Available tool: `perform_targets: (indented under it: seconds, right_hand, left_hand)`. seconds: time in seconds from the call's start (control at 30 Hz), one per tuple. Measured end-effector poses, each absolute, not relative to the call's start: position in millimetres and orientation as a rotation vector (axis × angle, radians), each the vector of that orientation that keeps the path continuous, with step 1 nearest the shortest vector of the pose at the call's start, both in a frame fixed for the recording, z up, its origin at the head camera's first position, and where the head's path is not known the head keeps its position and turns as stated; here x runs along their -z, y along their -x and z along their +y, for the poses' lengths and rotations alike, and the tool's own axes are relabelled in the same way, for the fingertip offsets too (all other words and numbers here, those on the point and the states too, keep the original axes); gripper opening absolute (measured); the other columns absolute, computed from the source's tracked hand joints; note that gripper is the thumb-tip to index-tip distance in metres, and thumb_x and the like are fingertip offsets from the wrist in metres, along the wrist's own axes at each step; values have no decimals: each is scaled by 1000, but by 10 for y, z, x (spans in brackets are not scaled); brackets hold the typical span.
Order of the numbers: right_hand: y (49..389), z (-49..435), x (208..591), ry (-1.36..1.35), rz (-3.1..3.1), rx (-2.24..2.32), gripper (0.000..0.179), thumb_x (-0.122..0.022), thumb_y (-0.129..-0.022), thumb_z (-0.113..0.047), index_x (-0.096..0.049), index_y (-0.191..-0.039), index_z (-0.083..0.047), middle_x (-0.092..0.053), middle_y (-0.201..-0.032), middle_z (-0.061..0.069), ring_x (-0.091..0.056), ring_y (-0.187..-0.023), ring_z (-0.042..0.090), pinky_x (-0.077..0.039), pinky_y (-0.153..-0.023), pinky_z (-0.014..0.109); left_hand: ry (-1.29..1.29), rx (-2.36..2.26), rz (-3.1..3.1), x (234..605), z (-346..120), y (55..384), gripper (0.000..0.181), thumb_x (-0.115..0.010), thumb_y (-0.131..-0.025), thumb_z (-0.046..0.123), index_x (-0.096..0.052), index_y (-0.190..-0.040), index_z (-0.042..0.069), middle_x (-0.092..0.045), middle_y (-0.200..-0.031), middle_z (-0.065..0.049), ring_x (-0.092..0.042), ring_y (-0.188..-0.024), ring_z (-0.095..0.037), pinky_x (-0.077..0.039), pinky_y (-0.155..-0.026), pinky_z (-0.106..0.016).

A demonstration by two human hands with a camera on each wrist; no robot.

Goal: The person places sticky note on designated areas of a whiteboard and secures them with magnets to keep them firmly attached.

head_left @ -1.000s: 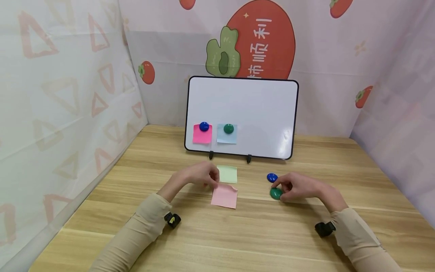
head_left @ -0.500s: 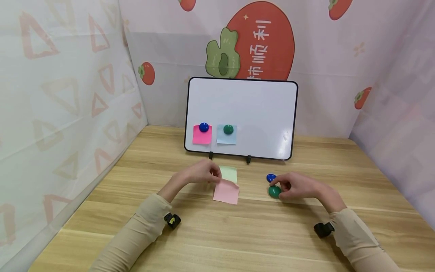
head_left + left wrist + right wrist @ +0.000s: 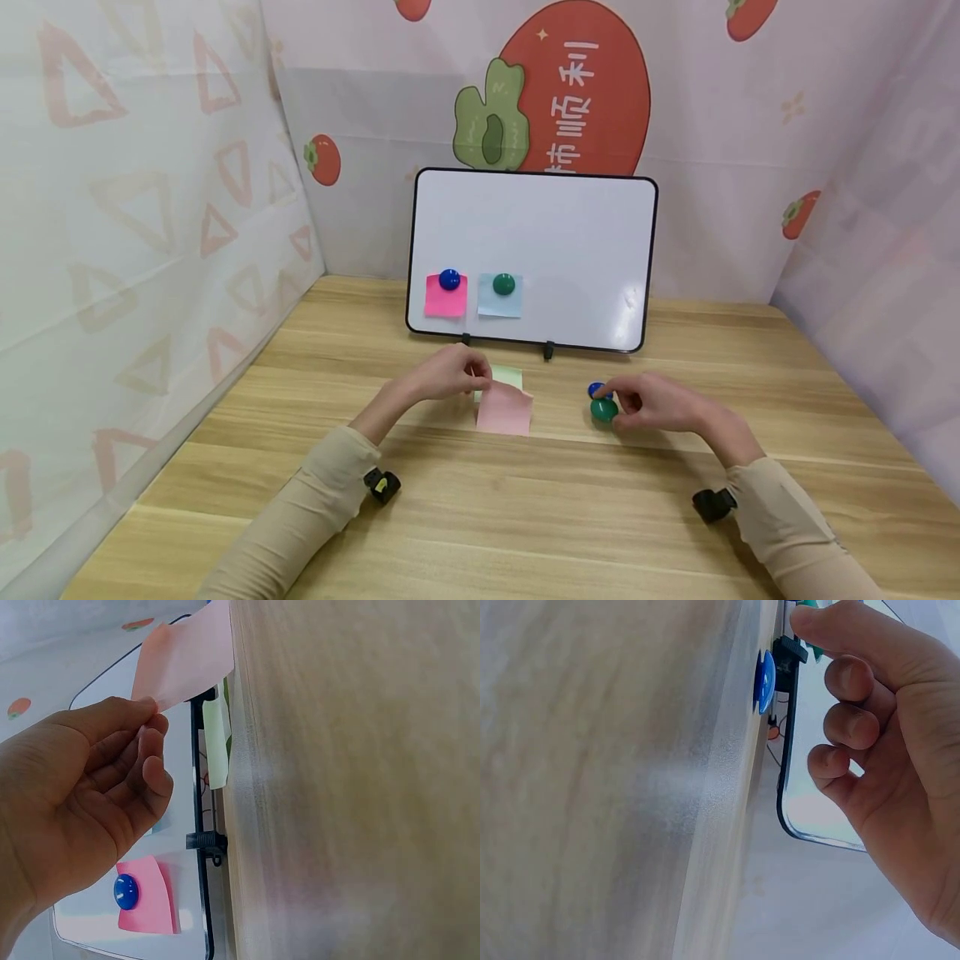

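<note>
My left hand [image 3: 450,372] pinches a light pink sticky note [image 3: 505,412] by its upper left corner, lifted off the table. Partly behind that sheet, a pale green sticky note [image 3: 507,377] lies on the wood. On the right, my right hand [image 3: 660,402] holds a green round magnet [image 3: 603,410] between thumb and index finger. A blue round magnet [image 3: 766,684] rests on the table just behind it, partly covered by the fingers in the head view. In the left wrist view the pink note [image 3: 187,656] hangs from thumb and fingertip.
A black-framed whiteboard [image 3: 577,242] stands at the back on small black feet [image 3: 549,350]. Its lower left bears a bright pink note [image 3: 446,305] under a blue magnet [image 3: 450,279] and a light blue note [image 3: 495,307] under a green magnet [image 3: 503,284]. Printed curtains surround the table.
The left hand has raised the light pink note and carried it slightly right and toward the board, covering more of the green note. The right hand has lifted the green magnet slightly toward the blue one.
</note>
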State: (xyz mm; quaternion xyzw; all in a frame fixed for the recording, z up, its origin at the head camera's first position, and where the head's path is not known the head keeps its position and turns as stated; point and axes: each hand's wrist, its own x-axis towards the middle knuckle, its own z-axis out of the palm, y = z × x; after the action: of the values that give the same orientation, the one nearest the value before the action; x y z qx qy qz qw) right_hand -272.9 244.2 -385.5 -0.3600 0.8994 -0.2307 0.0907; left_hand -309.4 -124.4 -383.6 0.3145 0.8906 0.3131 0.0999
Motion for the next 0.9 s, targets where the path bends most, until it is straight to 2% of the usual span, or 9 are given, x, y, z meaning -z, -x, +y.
perform_targets:
  seconds: [0.4,0.63,0.9]
  right_hand:
    - [2774,2388,3832,1160,2874,614,35,-77,-84,-14,-69,-118,-17,-45,-69,-14,-42,-61,-1,-39,-57,19]
    - [2777,2374,3846,1226,2956,595,35,-80,-83,-15,-69,-115,-20,-44,-69,-16,-40,-61,-3,-38,-56,19]
    - [2770,2346,3836,1199,2954,579,35,-80,-83,-18,-69,-116,-20,-46,-70,-14,-42,-62,-1,-40,-57,19]
  left_hand:
    - [-875,-1012,2734,3822,-1091,3191,6,-70,-92,18,-73,-91,13,-69,-82,2,-58,-78,-10,-49,-70,-23]
    - [-908,-1027,2760,3795,-1027,3245,8,-70,-92,18,-73,-90,11,-68,-81,1,-57,-75,-10,-48,-67,-22]
    - [-889,-1031,2778,3688,-911,3342,11,-68,-95,21,-71,-94,11,-68,-87,0,-58,-79,-11,-50,-70,-22]
